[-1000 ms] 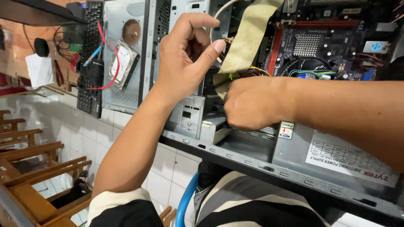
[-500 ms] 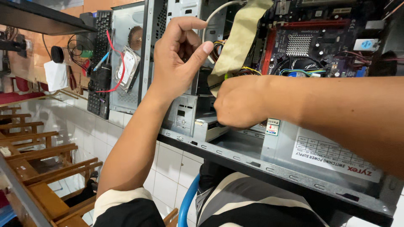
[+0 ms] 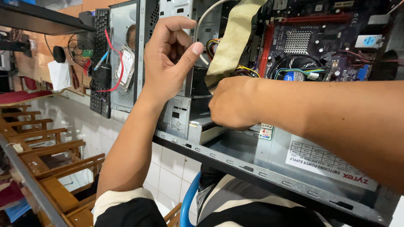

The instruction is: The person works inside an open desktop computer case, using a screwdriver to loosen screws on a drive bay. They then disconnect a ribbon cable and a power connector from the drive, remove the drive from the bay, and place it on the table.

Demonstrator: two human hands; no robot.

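Cabling step judged underway: right hand (image 3: 235, 103) is curled inside case (image 3: 269, 176), contents hidden; left hand (image 3: 168, 59), half-open, empty, is raised beside ribbon (image 3: 233, 38).

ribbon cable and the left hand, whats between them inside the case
In the head view, a bundle of yellow, black and red wires and a white cable sit between the left hand and the beige ribbon cable.
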